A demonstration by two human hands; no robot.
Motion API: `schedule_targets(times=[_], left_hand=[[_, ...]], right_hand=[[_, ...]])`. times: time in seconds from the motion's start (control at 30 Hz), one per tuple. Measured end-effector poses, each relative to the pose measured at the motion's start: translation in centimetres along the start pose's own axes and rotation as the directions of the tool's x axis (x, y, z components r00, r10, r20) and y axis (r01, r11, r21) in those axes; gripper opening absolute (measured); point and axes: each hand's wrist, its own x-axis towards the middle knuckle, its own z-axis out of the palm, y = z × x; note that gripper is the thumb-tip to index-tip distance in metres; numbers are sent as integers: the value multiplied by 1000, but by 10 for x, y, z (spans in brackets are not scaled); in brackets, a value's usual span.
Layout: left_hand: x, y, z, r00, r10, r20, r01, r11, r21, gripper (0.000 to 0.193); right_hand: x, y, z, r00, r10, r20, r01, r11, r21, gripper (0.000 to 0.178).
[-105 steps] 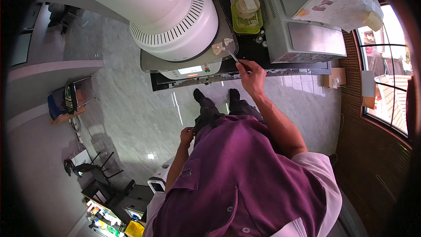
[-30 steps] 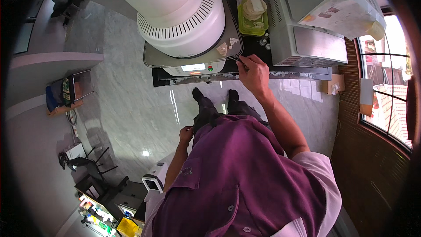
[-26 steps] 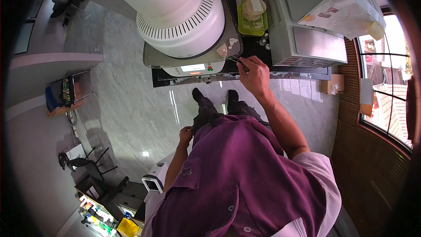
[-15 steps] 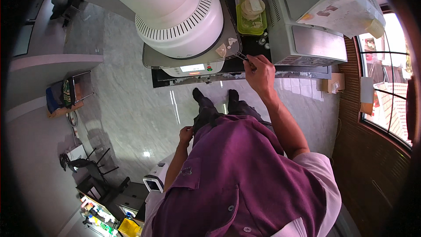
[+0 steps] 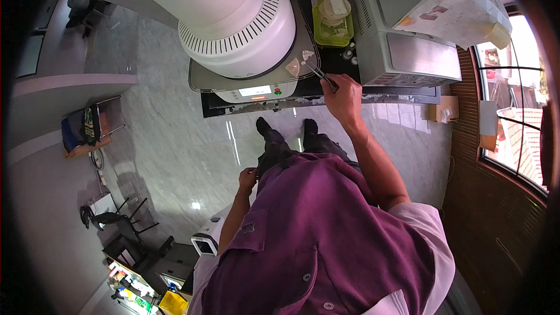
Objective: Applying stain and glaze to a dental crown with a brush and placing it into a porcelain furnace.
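Observation:
My right hand [image 5: 343, 98] is closed round metal tweezers [image 5: 322, 76], held over the front of the worktop. The tweezer tips reach left to a tiny white piece [image 5: 303, 63] on the grey shelf [image 5: 204, 84]; whether they touch it cannot be told. Close by lie a pinkish triangular piece [image 5: 293, 67] and a whitish fragment [image 5: 307, 55]. They rest beside a large round white machine [image 5: 233, 52] with vent slots, a lit screen [image 5: 255, 91] and coloured buttons. My left hand [image 5: 248, 178] hangs low beside my thigh, fingers curled against the dark trousers and partly hidden.
Behind the tweezers a yellow-green tray [image 5: 333, 39] holds round pale discs [image 5: 334, 11]. Small round items [image 5: 348, 55] stand beside it. A grey boxy machine [image 5: 408, 58] borders the right. The black worktop [image 5: 340, 71] ends at a worn front edge.
My right hand has moved slightly left and turned, bringing the tweezer tips nearer the small pieces. The tweezers show more clearly. My left hand looks unchanged.

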Motion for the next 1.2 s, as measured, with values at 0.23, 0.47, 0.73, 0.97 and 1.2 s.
schedule_targets(times=[0.23,0.47,0.73,0.97,1.2], left_hand=[[-4,9,0,1000,0,1,0,999,48,28],[-6,10,0,1000,-16,3,15,999,34,28],[-2,2,-1,1000,3,6,-3,1000,7,28],[-2,-2,0,1000,-9,1,9,1000,-8,29],[-6,0,1,1000,-14,-4,14,1000,-8,28]], right_hand=[[-5,-11,-2,995,92,49,-94,995,37,22],[-8,-4,3,998,55,12,-56,998,24,21],[-8,-3,6,993,120,-8,-119,988,101,20],[-4,-4,3,961,267,67,-275,946,172,21],[-5,-3,4,949,299,99,-312,934,173,24]])
